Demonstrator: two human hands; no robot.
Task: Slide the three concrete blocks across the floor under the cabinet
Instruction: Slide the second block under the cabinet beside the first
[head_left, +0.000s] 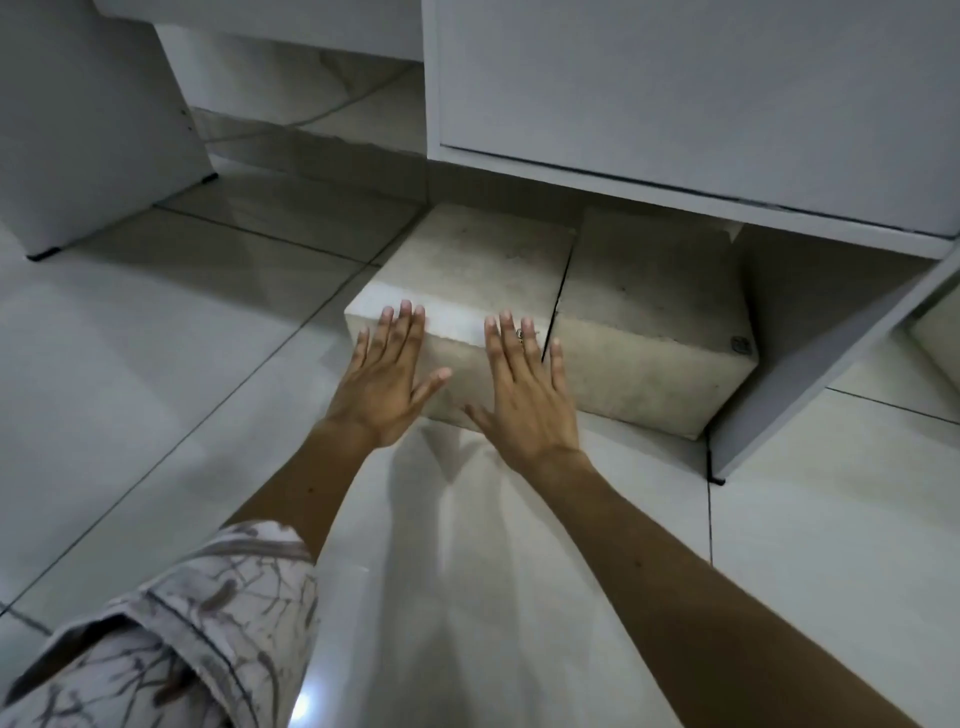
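Two pale concrete blocks lie side by side on the tiled floor, partly under the white cabinet (675, 93). The left block (478, 265) sticks out furthest toward me. The right block (649, 322) touches it along a thin dark gap. My left hand (387, 387) is flat, fingers spread, against the left block's near face. My right hand (524, 389), with a ring on one finger, presses the same face near the gap. Neither hand grips anything. A third block is not clearly in view.
A white cabinet side panel (831, 358) stands on the floor right of the blocks. Another white panel (88, 130) stands at the left. Glossy white floor tiles (156, 364) with dark grout lines spread around. A patterned sleeve (171, 639) shows at bottom left.
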